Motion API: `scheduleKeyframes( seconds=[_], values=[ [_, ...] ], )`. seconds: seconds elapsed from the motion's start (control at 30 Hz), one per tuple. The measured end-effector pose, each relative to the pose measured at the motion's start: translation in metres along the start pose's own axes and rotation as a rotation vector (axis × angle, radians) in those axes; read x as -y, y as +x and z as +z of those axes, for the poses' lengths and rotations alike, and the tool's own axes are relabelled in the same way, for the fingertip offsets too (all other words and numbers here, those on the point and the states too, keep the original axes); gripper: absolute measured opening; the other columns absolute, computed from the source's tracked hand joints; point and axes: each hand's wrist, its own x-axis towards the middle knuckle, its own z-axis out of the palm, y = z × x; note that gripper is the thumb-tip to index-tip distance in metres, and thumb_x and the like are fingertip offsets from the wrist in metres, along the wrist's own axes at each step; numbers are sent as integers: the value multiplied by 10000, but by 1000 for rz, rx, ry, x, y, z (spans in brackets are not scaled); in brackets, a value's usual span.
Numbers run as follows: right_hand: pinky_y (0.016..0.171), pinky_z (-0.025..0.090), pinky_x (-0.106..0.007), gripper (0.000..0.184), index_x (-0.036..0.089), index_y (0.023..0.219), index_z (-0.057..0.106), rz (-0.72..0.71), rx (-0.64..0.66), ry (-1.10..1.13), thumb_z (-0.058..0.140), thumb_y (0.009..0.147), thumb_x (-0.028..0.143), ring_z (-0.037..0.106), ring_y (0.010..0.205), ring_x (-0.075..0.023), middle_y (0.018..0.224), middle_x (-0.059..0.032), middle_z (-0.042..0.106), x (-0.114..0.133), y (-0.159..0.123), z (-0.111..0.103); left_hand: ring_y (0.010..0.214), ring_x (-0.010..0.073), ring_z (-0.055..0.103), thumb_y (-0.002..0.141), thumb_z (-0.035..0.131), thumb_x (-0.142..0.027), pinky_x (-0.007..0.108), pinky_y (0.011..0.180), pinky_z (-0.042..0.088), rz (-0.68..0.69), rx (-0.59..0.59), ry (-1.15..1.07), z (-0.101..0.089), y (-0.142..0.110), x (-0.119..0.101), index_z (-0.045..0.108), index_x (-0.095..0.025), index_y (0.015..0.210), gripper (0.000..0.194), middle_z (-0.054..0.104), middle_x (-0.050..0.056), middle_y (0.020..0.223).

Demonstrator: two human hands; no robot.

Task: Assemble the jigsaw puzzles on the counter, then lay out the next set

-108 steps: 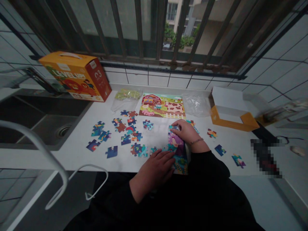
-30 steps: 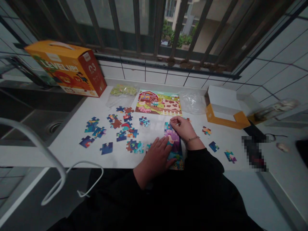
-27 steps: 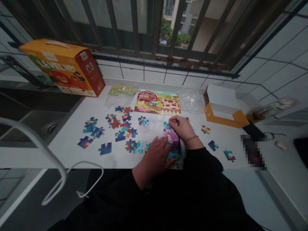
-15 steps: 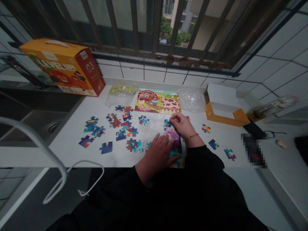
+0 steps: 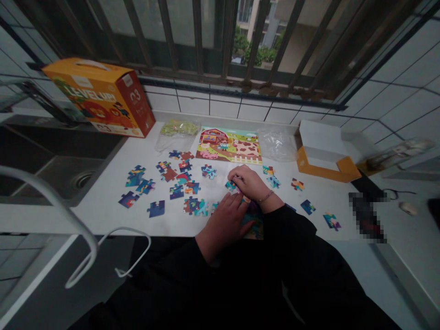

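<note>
My left hand (image 5: pixel 225 220) lies flat on a partly joined puzzle (image 5: pixel 255 228) near the counter's front edge, its fingers stretched out. Just above it, my right hand (image 5: pixel 249 184) pinches a blue-green puzzle piece (image 5: pixel 230 185) at the puzzle's upper left. The hands cover most of the joined part, so the fit of that piece is hidden. Left of my hands, loose puzzle pieces are spread out, among them a dark blue edge piece (image 5: pixel 156 209) and a cyan-spotted piece (image 5: pixel 208 171). Several more lie to the right, such as an orange-brown one (image 5: pixel 297 184).
A farm picture (image 5: pixel 228 145) lies at the back between a bag of green pieces (image 5: pixel 177 129) and a clear plastic bag (image 5: pixel 277 144). An orange carton (image 5: pixel 103 98) stands back left beside the sink (image 5: pixel 65 176); an open orange-white box (image 5: pixel 326 162) sits back right.
My right hand has moved left and slightly down with the puzzle piece, uncovering pieces behind it. My left hand stays on the joined puzzle. The view has shifted slightly.
</note>
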Motion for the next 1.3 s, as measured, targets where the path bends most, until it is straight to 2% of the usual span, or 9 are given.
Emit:
scheduleKeyframes(
  seconds=[0.2,0.33,0.43,0.57,0.67,0.87,1.07,1.17,1.3],
  values=[
    [1027,518,-412,250,262,988,765,-16,51,7,618,959,61,672,1062,-251,1051,-41,806,3,0,6,1422,378,572,1036,684,-485,589,1261,432,-1,-13,-20,-3,2,-1,614,-197,1259,371,641,183,1417],
    [1022,527,-408,247,268,1011,773,16,55,10,614,977,81,681,1071,-251,1074,-42,808,4,-1,6,1473,371,542,1026,696,-483,606,1318,355,-10,1,-5,-5,2,-2,600,-203,1322,418,638,175,1452],
    [997,535,-388,236,269,1111,771,54,24,16,595,1020,142,692,1071,-245,1114,-49,802,1,-2,7,1537,371,485,1040,674,-485,616,1332,335,-34,-32,-1,-4,0,0,552,-199,1426,496,601,186,1541],
    [1011,532,-385,248,265,1180,754,107,-110,3,556,1044,205,705,1098,-245,1177,-56,794,-5,-7,2,1530,407,486,1084,584,-411,655,1294,368,-220,-161,75,2,-1,4,573,-161,1374,384,548,244,1599],
    [957,539,-375,234,238,1119,759,124,-191,-14,556,1008,199,707,1033,-243,1127,-66,791,-9,-12,-6,1499,432,513,1079,579,-388,689,1270,377,-323,-195,128,5,-1,6,596,-152,1319,337,574,267,1560],
    [810,522,-347,195,242,982,782,155,-77,-82,622,906,162,646,783,-207,893,-29,754,-13,-25,-20,1415,420,578,1063,597,-378,674,1262,394,-329,-130,164,6,0,7,623,-144,1290,326,598,258,1547],
    [948,539,-383,135,243,928,793,25,28,-93,720,868,147,686,976,-242,979,-56,747,-19,-28,-18,1386,411,598,1037,623,-359,661,1255,409,-326,-140,154,9,-1,9,612,-136,1313,355,599,263,1546],
    [971,544,-410,107,236,976,800,6,17,-123,754,895,183,683,1005,-257,1007,-70,738,-21,-26,-13,1386,422,602,1029,632,-363,672,1249,412,-334,-155,159,10,-1,9,607,-143,1324,369,599,264,1541],
    [992,543,-437,194,236,1062,821,11,-6,-146,713,924,152,679,1038,-267,1065,-86,733,-22,-26,-9,1418,446,582,1014,651,-367,689,1232,423,-360,-181,167,10,-1,9,602,-157,1329,382,584,270,1553]
  ],
)
